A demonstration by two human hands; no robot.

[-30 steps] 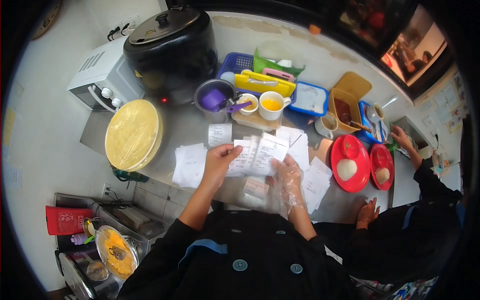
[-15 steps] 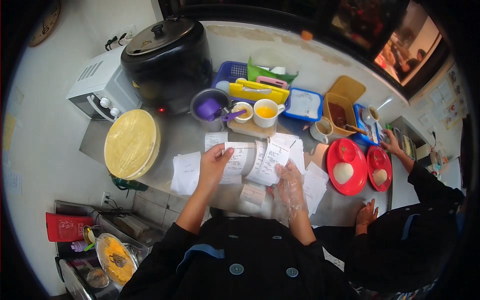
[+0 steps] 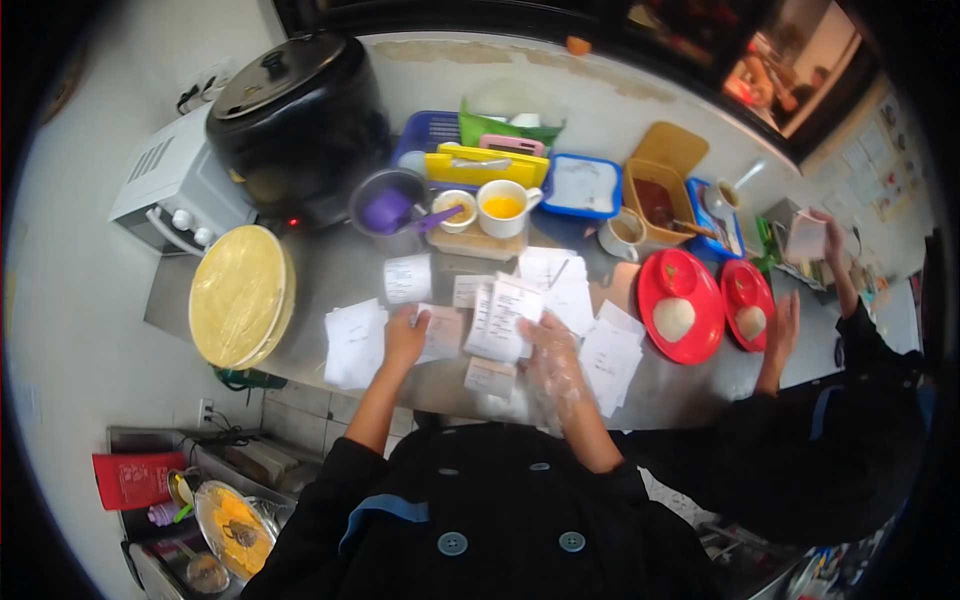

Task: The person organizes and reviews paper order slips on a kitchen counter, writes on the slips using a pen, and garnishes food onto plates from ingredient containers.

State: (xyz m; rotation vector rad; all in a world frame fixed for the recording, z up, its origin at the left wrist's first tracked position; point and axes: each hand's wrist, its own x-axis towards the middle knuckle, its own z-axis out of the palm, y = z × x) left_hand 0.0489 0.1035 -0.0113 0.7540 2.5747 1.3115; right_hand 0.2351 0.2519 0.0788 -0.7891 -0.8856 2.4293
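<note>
Slips are hanging over the counter in your R hand, which is grasping the bundle by its lower R edge thru a clear, crinkly plastic glove. Your bare L hand is resting w/ curled fingers at the edge of another slip; can't tell if it's pinching or just touching. The bundle's prob. handling v. light and limp, thin sheets sliding on each other, tearing easily if wet. Glove's likely feeling slippery, so you're best off gripping nr the lower corner, thumb flat on top. Slips are looking narrow and oblong, w/ dark print. Loose white sheets are lying L and R. Counter's showing smooth, dull metal. Farther L, wrinkled film is covering a round tub; beyond the slips, a white mug is holding smth yellow.
</note>
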